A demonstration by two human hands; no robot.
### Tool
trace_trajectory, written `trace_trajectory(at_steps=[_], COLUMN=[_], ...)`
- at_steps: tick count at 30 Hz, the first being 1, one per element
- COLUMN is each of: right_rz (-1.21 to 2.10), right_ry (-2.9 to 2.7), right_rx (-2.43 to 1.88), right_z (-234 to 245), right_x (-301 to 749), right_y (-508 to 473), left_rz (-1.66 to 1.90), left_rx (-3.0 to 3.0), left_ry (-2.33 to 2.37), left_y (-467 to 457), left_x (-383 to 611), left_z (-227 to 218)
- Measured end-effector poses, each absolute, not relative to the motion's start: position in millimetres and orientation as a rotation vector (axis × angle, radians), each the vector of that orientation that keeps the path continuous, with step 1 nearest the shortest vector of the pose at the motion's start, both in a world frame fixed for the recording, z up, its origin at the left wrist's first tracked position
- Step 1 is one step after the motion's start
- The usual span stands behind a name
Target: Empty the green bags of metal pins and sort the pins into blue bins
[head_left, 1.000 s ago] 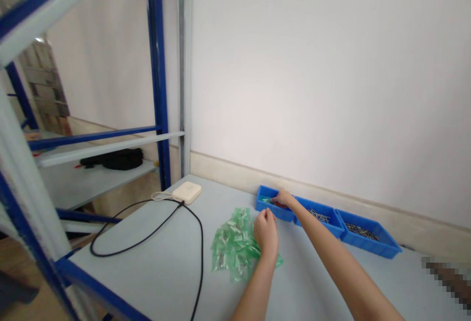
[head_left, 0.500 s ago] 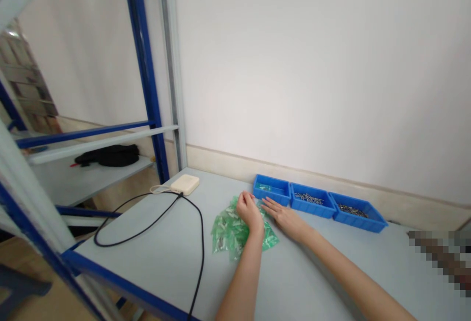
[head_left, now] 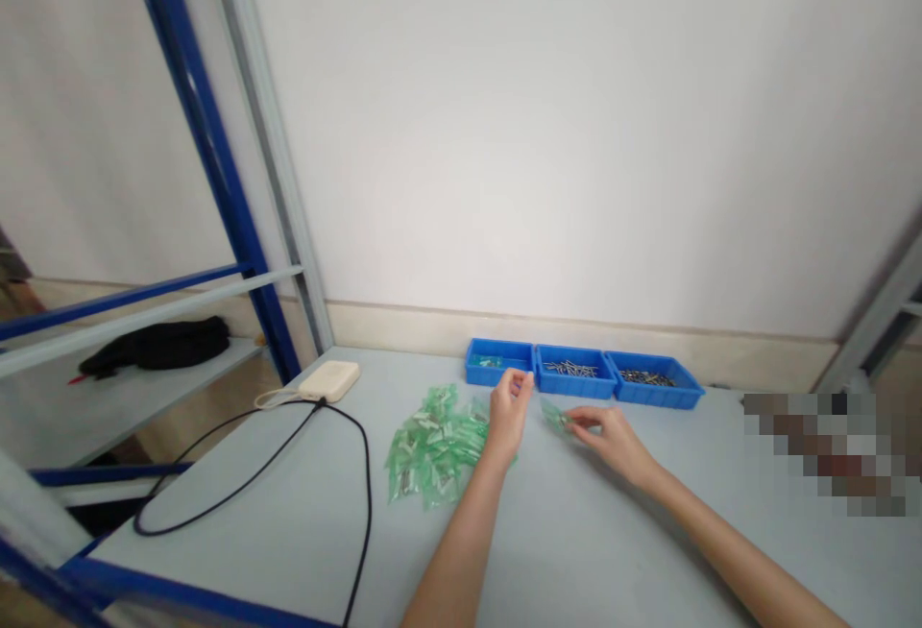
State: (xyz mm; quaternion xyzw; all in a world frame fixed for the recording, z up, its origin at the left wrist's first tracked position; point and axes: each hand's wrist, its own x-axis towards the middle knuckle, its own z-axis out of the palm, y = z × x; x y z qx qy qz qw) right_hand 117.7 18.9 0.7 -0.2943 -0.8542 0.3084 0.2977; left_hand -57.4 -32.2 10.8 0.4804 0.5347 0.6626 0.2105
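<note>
Your workbench [head_left: 576,551] fills the lower frame, with three blue trays [head_left: 574,372] in a row along its far edge at centre. A heap of green plastic packets [head_left: 436,446] lies left of centre. Your left hand [head_left: 509,414] is bunched beside the heap, below the leftmost tray; whether it grips anything cannot be told. Your right hand [head_left: 612,441] pinches one green packet [head_left: 554,415].

- our left forearm [head_left: 461,542] rises from the bottom edge; our left hand [head_left: 510,414] stands upright, its fingers [head_left: 520,384] bunched together;
- our right forearm [head_left: 741,546] reaches in low from the lower right; our right hand [head_left: 611,441] points left, thumb and fingertips [head_left: 576,420] pinched together
</note>
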Motion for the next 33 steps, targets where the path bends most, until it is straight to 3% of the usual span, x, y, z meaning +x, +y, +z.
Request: trace_trajectory(at_steps=[3, 6, 10, 19, 33], right_rz=[1.192, 1.331, 1.428, 1.309, 1.432], right_ry=[-1.884, -1.707, -1.672, -1.744, -1.544], right_rx=[-0.873, -0.875, -0.832, -0.823, -0.885], right_z=[-2.8, -3.5, -0.7, 7.0, -5.4], right_x=[149.6, 160.1, 155.2, 156.8, 155.3], right_y=[18.5, 18.1, 15.6, 9.5, 15.5], left_rz=[1.587, 1.417, 1.525, 1.617, 1.513], left_rx=[1.566, 1.565, 1.377, 1.539, 1.125], left_ry=[1.437, 1.342, 1.283, 1.522, 1.261], left_y=[-35.9, -35.3, -28.7, -38.7, -30.8], left_x=[-30.0, -11.3, -13.3, -22.8, -21.9], left_z=[4.0, -6.8, -7.2, 18.0, 2.3])
